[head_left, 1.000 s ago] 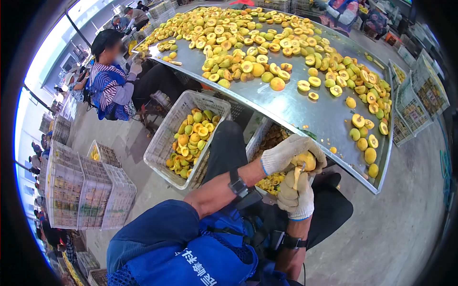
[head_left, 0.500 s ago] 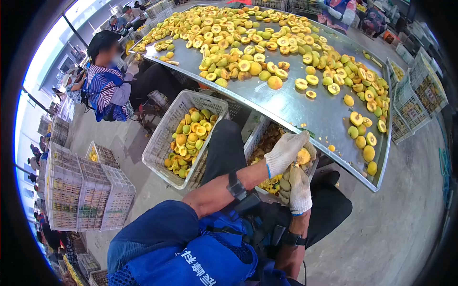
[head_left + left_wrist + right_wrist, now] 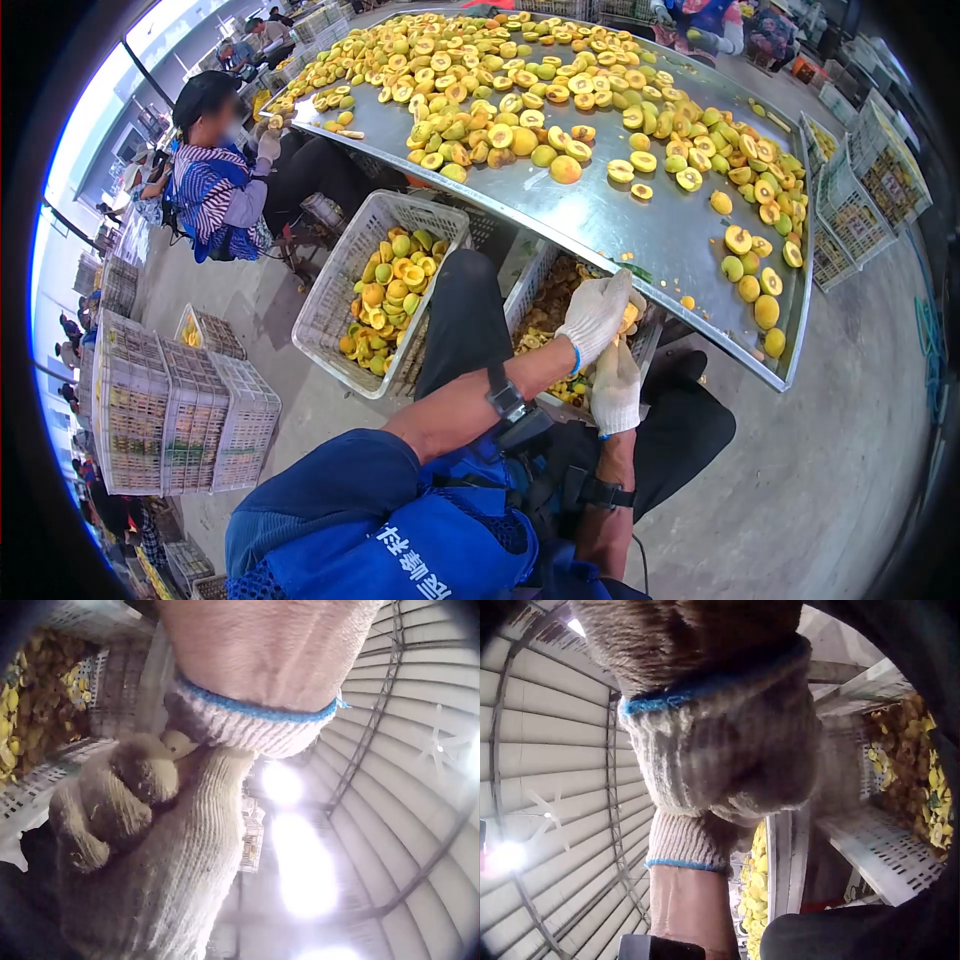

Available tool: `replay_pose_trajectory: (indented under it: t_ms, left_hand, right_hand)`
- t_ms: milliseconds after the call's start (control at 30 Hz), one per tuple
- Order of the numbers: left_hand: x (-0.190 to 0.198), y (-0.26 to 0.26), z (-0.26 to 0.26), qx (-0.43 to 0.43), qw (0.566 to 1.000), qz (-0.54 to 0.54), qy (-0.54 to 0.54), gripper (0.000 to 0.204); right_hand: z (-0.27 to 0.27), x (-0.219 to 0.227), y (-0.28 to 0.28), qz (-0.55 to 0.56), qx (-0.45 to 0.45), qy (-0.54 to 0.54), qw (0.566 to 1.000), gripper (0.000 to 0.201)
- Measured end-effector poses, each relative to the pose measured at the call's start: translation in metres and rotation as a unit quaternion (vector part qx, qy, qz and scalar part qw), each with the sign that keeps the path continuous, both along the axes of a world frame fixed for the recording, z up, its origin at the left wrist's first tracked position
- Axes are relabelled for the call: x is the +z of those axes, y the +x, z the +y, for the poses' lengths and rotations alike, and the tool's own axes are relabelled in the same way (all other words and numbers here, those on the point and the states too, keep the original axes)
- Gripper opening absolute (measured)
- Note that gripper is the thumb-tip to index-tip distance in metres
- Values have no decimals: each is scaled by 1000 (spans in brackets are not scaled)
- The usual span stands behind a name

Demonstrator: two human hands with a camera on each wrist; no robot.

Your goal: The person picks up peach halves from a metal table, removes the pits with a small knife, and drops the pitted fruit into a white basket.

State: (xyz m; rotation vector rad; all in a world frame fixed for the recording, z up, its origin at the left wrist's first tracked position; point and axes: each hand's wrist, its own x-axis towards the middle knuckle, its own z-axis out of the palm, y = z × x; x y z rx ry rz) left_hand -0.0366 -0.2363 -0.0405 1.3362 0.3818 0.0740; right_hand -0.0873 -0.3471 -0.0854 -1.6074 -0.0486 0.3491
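Gripping a yellow-orange fruit (image 3: 629,318), largely covered, the gloved left grip (image 3: 597,313) hangs over a crate (image 3: 889,859) of scraps beside the near edge of the metal bench (image 3: 660,240). Just beside it, the right grip (image 3: 615,388) curls its fingers round what looks like a tool handle (image 3: 189,763), mostly hidden. Halved fruits (image 3: 501,135) lie across the bench.

Right hand (image 3: 727,750) near slotted crate (image 3: 879,852)
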Motion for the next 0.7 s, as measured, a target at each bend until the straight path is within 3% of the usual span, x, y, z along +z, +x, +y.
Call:
replay_pose_trajectory:
  t_ms: [33, 100, 167, 233, 267, 300, 333, 400, 433, 500, 533, 567, 633, 700]
  left_hand:
    - [-4, 2, -1, 24, 1000, 4, 15, 57]
    - [-3, 1, -1, 13, 999, 26, 41, 56]
    - [0, 1, 1, 3, 997, 50, 64, 55]
    - [-3, 4, 3, 8, 982, 84, 170, 58]
    - [-9, 6, 7, 5, 982, 87, 168, 58]
    - [-18, 11, 12, 20, 970, 74, 232, 59]
    - [-17, 16, 18, 36, 953, 58, 296, 59]
    - [-11, 16, 27, 9, 961, 67, 269, 61]
    - [-2, 16, 30, 19, 989, 72, 129, 62]
    - [5, 15, 47, -3, 992, 66, -103, 61]
    - [8, 13, 56, 0, 993, 63, -100, 61]
    - [11, 12, 66, 5, 985, 65, -161, 63]
    - [16, 8, 95, 0, 968, 43, -247, 67]
    - [22, 1, 128, 19, 970, 21, -243, 66]
  right_hand:
    - [2, -6, 1, 0, 0, 0, 1000, 25]
    - [4, -10, 1, -166, -23, -79, 983, 23]
    - [0, -5, 1, -177, -22, -143, 973, 23]
    - [-1, -3, 2, -185, -22, -208, 960, 24]
    - [0, -3, 1, -181, -24, -299, 937, 26]
    - [-1, -3, 0, -175, -26, -388, 904, 29]
    - [-1, 1, 1, -174, -27, -390, 904, 29]
    - [-2, 8, 1, -119, -31, -435, 892, 26]
    - [-6, 4, 2, -156, -39, -411, 897, 23]
    - [-9, 2, 6, -188, -49, -368, 909, 23]
    - [-10, 1, 9, -216, -59, -326, 918, 23]
    - [-13, 2, 12, -171, -41, -346, 922, 30]
    - [-15, 5, 13, -185, -44, -342, 920, 32]
    - [-15, 7, 14, -166, -35, -333, 928, 35]
